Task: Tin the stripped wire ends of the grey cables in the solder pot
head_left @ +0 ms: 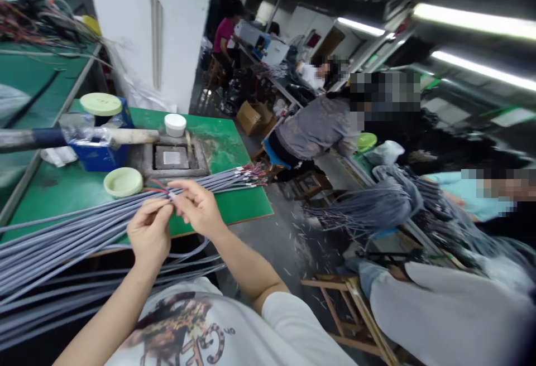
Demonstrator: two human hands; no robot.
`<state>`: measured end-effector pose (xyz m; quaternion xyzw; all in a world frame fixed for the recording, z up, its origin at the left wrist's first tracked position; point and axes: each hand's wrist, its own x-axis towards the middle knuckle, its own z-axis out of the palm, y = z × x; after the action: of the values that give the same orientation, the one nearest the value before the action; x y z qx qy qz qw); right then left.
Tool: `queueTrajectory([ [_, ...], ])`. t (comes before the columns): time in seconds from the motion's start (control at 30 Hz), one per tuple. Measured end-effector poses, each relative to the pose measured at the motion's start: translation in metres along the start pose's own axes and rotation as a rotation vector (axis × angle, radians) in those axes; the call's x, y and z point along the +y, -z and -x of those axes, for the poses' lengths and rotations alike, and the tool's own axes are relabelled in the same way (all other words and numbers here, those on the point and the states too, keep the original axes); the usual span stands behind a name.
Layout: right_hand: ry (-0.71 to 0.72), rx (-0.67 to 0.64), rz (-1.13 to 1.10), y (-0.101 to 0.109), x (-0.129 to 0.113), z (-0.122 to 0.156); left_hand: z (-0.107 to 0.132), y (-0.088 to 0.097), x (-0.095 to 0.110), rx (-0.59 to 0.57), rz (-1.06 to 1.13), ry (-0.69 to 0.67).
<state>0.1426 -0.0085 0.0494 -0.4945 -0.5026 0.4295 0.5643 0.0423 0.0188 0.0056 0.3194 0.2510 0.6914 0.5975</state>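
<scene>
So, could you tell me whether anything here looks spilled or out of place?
Yes: the floor beside the green bench is littered with small pale cable offcuts. Both hands, left and right, pinch one end in the grey cable bundle.

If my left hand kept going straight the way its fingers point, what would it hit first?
Probably the right hand: the left hand points up-right at it, both pinching a grey cable.

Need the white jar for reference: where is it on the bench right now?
In the head view the white jar stands at the green bench's far edge, behind the grey metal fixture, right of the blue box.
</scene>
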Motion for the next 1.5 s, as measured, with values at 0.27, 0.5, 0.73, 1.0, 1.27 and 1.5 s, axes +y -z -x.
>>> queueTrajectory([
  [0.27,-0.08,0.002,-0.153,-0.007,0.017,0.012,0.007,0.005,0.002,-0.254,0.131,0.519],
  [0.5,0.097,-0.135,0.391,0.027,-0.002,0.002,0.009,0.025,0.006,-0.361,-0.066,0.473],
  [0.73,0.381,0.003,0.725,0.012,-0.018,0.001,0.019,0.02,0.006,-0.444,-0.274,0.455],
  [1.0,0.413,0.121,0.714,0.008,-0.011,0.001,0.025,0.022,0.004,-0.387,-0.393,0.357],
  [1.27,0.178,0.498,0.167,0.041,0.01,-0.031,0.027,0.022,0.008,-0.399,-0.326,0.516],
  [1.5,-0.189,-0.202,-0.017,0.071,0.018,-0.015,0.03,0.03,0.004,-0.461,-0.237,0.642],
])
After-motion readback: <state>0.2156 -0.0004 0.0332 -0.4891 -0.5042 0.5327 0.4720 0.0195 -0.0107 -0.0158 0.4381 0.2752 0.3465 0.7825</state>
